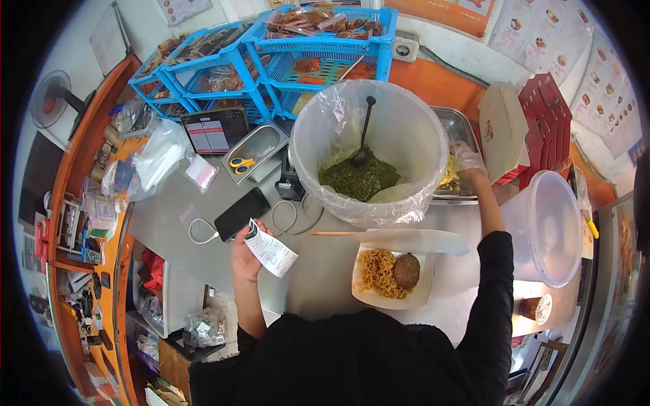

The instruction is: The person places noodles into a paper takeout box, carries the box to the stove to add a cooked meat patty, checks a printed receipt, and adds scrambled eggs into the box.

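My left hand [244, 258] is closed on a printed paper receipt [273, 253], held over the counter beside a black phone [242, 214]. My right hand [467, 160], in a clear plastic glove, reaches into a metal tray [455, 122]. Its fingers are bent around some yellow shredded food [449, 170], partly hidden by the rim of a big plastic-lined bucket [308, 162]. Inside that bucket lie chopped green leaves [359, 179] with a black ladle [361, 157] standing in them. An open paper box [379, 302] in front of me contains noodles [379, 273] and a round brown patty [406, 271].
Blue stacked baskets [325, 44] with packets stand at the back. A tablet [215, 130] and a metal container with yellow scissors [242, 164] are to the left. At right are folded red boxes [542, 122], a clear tub [547, 230] and a cup [537, 308].
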Tool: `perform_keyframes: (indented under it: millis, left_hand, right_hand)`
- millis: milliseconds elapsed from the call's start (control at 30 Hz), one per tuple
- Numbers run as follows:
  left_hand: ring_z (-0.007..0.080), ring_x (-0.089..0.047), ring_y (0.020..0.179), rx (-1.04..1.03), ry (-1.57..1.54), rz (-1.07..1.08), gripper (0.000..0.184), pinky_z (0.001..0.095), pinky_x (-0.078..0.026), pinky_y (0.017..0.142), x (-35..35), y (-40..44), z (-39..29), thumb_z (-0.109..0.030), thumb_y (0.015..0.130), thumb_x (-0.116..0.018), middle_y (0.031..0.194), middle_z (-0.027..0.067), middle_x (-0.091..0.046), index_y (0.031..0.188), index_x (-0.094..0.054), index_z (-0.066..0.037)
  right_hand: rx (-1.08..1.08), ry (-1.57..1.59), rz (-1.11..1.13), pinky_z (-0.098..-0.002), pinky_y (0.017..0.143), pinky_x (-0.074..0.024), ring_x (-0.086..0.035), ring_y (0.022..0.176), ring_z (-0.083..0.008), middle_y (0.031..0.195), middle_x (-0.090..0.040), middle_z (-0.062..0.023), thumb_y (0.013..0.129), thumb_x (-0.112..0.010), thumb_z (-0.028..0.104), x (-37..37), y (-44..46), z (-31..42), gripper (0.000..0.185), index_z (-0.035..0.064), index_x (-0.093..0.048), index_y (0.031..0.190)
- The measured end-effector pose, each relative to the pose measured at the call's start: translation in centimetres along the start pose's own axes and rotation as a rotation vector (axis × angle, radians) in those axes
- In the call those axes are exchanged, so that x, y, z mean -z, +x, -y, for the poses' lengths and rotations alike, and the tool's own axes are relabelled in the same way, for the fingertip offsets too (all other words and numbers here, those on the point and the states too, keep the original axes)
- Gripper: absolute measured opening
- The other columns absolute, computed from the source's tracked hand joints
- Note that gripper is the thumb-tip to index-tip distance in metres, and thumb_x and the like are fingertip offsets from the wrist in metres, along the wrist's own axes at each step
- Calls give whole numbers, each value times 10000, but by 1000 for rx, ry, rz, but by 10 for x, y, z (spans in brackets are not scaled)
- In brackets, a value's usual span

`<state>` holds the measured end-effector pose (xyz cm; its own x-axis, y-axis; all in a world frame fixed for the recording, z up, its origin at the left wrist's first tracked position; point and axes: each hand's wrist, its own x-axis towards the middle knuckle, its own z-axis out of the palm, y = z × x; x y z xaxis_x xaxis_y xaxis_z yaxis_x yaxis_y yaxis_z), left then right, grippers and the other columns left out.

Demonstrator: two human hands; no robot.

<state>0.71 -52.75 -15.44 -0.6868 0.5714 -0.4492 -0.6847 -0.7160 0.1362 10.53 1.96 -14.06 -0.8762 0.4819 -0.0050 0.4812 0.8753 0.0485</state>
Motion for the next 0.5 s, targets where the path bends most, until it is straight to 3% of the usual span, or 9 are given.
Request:
perform_keyframes:
  millis: [67, 267, 400, 500]
  left_hand:
    - [224, -551, 821, -32, 15, 2, 169, 363, -415, 814, 3, -3, -3, -112, 779, -444, 823, 94, -582, 881, -539, -17]
    - [220, -559, 831, -58, 38, 5, 161, 362, -419, 812, 19, -3, -5, -107, 772, -457, 828, 93, -583, 875, -542, -17]
    - [222, -558, 831, -25, 11, 17, 161, 363, -419, 811, 7, -4, 3, -110, 773, -460, 833, 95, -583, 876, -542, -16]
    - [223, -558, 832, 11, 77, 77, 162, 365, -419, 810, 7, -2, 4, -108, 776, -456, 833, 96, -583, 876, -543, -15]
  right_hand:
    - [240, -99, 140, -401, 758, -430, -476, 992, -277, 1091, -463, -136, 667, -549, 173, 6, -7, 1, 426, 95, -452, 1075]
    - [243, -52, 395, -376, 843, -392, -439, 1059, -253, 1163, -431, -112, 569, -648, 297, 45, -37, 12, 676, 143, -388, 1175]
    - [260, -107, 317, -348, 855, -393, -468, 1037, -262, 1181, -434, -115, 564, -614, 354, 48, -53, 25, 668, 193, -399, 1176]
    - [106, -151, 363, -346, 843, -402, -476, 1031, -251, 1170, -451, -106, 600, -579, 385, 62, -70, 44, 597, 194, -428, 1145]
